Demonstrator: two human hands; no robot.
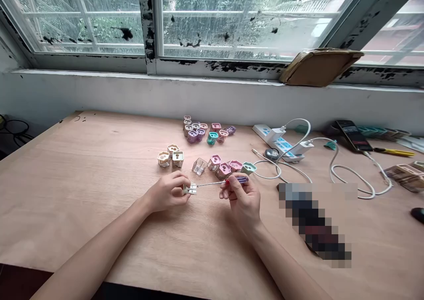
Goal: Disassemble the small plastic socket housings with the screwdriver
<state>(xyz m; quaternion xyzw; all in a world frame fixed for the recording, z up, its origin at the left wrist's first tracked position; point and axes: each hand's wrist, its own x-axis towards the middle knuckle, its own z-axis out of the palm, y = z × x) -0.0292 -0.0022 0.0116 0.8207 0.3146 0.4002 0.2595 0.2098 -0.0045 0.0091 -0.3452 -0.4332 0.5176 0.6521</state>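
Toward the near edge of the tabletop (66,181), the left hand (167,193) pinches a small clear plug housing (191,188). The right hand (243,198) grips a screwdriver (212,183) whose tip meets it. Only this piece appears to be in work; whether the others are finished cannot be told. Behind lie three beige housings (172,150), a mixed row (223,170) of five, and a far cluster (200,133) of about ten.

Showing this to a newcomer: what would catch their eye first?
At the centre, the left hand holds a small clear part while the right hand sets a thin screwdriver against it. Behind them lie clusters of pastel plastic parts; a white power strip with cables sits to the right.
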